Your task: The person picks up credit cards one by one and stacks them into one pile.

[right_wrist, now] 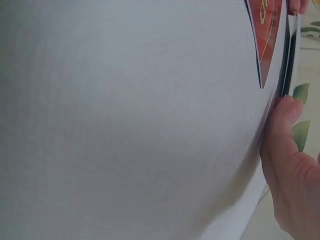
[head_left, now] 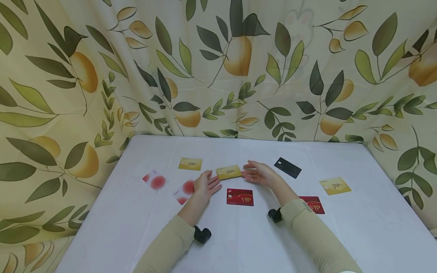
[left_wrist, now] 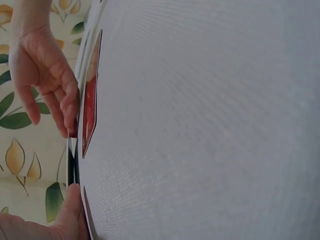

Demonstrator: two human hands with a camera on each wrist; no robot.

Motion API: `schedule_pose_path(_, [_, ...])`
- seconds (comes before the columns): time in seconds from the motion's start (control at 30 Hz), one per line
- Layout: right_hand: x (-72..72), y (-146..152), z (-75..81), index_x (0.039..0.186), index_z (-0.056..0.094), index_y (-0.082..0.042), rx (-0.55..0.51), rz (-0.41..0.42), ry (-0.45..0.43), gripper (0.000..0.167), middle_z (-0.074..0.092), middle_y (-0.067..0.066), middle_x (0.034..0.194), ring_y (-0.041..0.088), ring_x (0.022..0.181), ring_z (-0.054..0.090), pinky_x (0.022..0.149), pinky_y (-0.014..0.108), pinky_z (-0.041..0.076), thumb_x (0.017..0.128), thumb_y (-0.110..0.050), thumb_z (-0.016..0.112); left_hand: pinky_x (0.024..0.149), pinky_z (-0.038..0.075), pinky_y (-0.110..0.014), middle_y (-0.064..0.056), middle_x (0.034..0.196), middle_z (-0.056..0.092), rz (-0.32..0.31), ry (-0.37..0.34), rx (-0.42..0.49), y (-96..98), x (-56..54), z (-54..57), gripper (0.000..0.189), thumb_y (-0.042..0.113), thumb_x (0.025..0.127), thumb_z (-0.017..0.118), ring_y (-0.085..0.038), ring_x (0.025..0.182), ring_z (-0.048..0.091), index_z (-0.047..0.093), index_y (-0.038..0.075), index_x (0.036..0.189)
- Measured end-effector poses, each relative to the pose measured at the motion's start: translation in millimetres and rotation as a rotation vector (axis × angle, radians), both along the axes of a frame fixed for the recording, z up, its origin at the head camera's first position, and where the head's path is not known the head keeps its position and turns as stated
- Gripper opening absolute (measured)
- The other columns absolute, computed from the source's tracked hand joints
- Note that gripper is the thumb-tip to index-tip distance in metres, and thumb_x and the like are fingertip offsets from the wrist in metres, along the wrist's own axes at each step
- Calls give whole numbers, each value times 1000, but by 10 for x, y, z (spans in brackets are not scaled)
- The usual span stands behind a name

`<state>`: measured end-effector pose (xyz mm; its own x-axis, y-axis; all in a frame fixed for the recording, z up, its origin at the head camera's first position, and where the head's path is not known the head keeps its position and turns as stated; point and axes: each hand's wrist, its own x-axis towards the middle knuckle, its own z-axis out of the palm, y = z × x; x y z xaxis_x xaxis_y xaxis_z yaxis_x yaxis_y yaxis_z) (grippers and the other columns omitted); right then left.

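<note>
Between my two hands is a gold card (head_left: 228,172), with fingertips right at its left and right ends. My left hand (head_left: 204,187) lies palm up at the left end, fingers spread and loosely straight, partly over a white card with red circles (head_left: 187,187). At the right end, my right hand (head_left: 261,174) reaches in with relaxed, extended fingers. Both wrist views show the card nearly edge-on, low over the table, with a fingertip of the left hand (left_wrist: 72,212) and of the right hand (right_wrist: 290,145) at its ends. A red VIP card (head_left: 240,197) lies just nearer.
On the white-covered table (head_left: 239,242) lie another gold card (head_left: 190,163), a second red-circle card (head_left: 155,182), a black card (head_left: 288,168) and a gold card at right (head_left: 335,186). The right sleeve partly covers another red VIP card (head_left: 315,205). A patterned curtain (head_left: 211,94) hangs behind.
</note>
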<state>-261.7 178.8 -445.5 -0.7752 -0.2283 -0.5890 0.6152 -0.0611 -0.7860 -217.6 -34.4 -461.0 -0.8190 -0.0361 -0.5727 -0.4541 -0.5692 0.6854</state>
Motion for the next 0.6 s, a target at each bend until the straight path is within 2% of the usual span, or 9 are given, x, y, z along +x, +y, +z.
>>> schedule_pose_path(0.3, [-22,15,-34,136,36,3,22,11,-49,54,60,15,107,20,93,63,90,29,49,98,-35,36,88,49,-46,-26,123,51,-50,-24,-3,-18,-28,10,42,19,93,49,-34,112,53,44,-2,128])
schedule_pose_path(0.6, [-2,10,-71,134,37,4,44,55,-49,51,64,13,99,21,90,64,85,29,52,98,-32,38,87,49,-47,-26,121,54,-81,-48,-7,-23,-64,27,38,16,92,51,-35,109,55,46,-2,125])
